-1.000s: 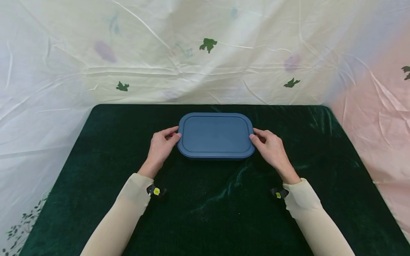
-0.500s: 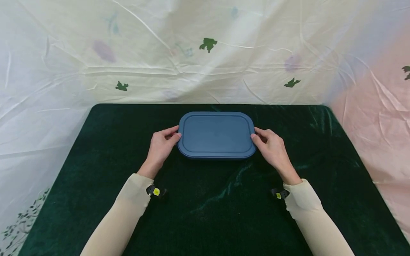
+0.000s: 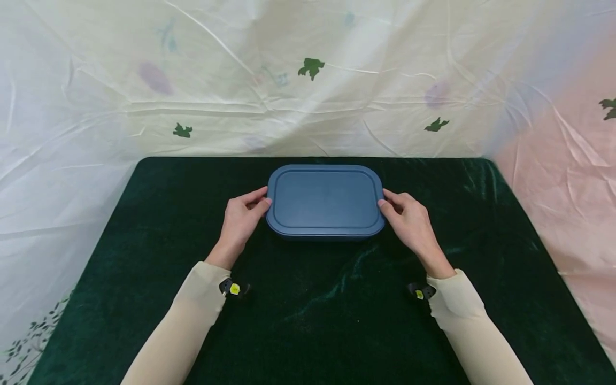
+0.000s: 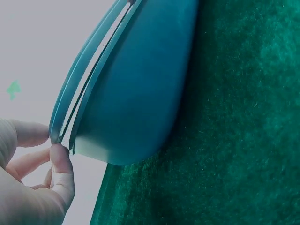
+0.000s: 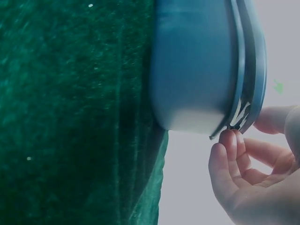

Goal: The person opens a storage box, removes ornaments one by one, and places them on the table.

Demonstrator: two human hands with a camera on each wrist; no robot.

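Observation:
A blue rectangular lid (image 3: 324, 199) with rounded corners sits over a matching blue box in the head view. My left hand (image 3: 239, 220) pinches the lid's left end between thumb and fingers. At its right end, my right hand (image 3: 409, 220) pinches the rim likewise. The left wrist view has a narrow bright gap between the lid (image 4: 70, 93) and the box body (image 4: 140, 79), so their edges are apart there. A gap also shows beside the box wall (image 5: 197, 61) in the right wrist view. The box stands on the cloth, and its inside is hidden.
Dark green velvety cloth (image 3: 317, 321) covers the table beneath the box. Behind it hangs a pale curtain (image 3: 216, 69) with green leaf-like marks, and a pinkish curtain (image 3: 568, 176) hangs at the right. Each wrist carries a small dark device (image 3: 230, 287) with a yellow patch.
The lid has risen slightly, its far edge now higher in the head view and looking a little larger. Both hands keep their pinch and have hardly shifted.

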